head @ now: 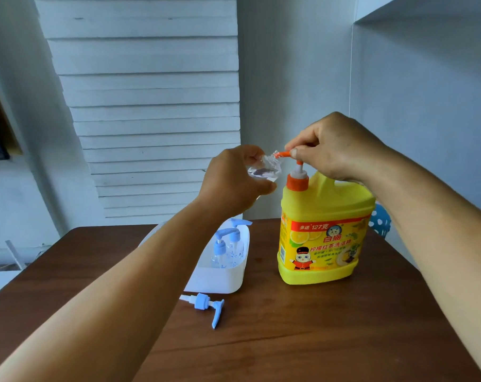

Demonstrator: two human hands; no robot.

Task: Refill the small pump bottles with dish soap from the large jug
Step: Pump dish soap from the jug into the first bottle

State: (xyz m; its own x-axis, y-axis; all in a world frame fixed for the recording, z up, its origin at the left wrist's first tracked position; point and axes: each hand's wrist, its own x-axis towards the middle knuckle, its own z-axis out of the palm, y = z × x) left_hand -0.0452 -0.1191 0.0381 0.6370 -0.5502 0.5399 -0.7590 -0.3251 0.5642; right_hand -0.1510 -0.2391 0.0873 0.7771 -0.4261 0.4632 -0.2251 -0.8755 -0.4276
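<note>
So, largest first: brown wooden tabletop (302, 340) carries everything. The yellow jug (326, 232) stands upright right of centre, orange pump (297, 172) screwed on top, its spout pointing left, roughly level. Left of the jug, close but apart, sits a white bin (223, 277) with at least two capped small pump bottles (223, 250) upright inside, blue heads up. In front of the bin a loose blue pump head (206, 306) lies on its side on the tabletop, dip tube pointing left, nozzle toward the near edge.

Right hand (335, 150) is on the jug's pump head, fingers (302, 142) curled over it and thumb pinching at the spout's root, so it grips the pump, ready to press. Left hand (234, 180) holds the open clear bottle (264, 169) up in the air, fingers wrapped around its body, well above the tabletop and just left of the jug's neck. The bottle is tilted, its long axis leaning up and right, mouth meeting the spout tip; whether the tip is actually inside the mouth, cannot tell. Some liquid seems to sit in the bottle, level unclear.

Key relation: spout runs leftward from the right hand straight at the bottle mouth, and the left hand is the nearer one to adjust alignment. Judgement: the filling step for this bottle is underway; a press needs the mouth kept under the tip, else soap drips onto the tabletop.
</note>
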